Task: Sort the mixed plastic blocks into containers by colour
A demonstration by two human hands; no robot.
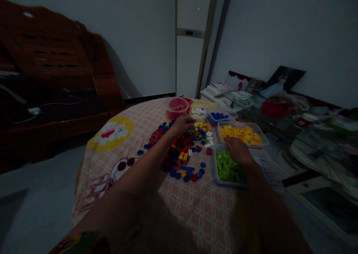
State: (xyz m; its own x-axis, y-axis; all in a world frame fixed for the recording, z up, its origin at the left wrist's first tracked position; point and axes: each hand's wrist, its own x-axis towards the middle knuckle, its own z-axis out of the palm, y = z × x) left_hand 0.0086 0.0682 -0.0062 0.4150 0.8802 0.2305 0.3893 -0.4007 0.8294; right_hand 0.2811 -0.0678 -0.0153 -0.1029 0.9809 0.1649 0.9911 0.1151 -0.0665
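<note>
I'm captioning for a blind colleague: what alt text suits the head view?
A person's left hand is over piled, mixed toy bricks on a table; their right hand is where a yellow-brick box adjoins a green-brick box. Farther back stand a round tub and a blue-brick box.

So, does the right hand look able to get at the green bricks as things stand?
Probably yes: the right hand is close to the green bricks, and their box has no lid on, so nothing appears to block the way.
</note>
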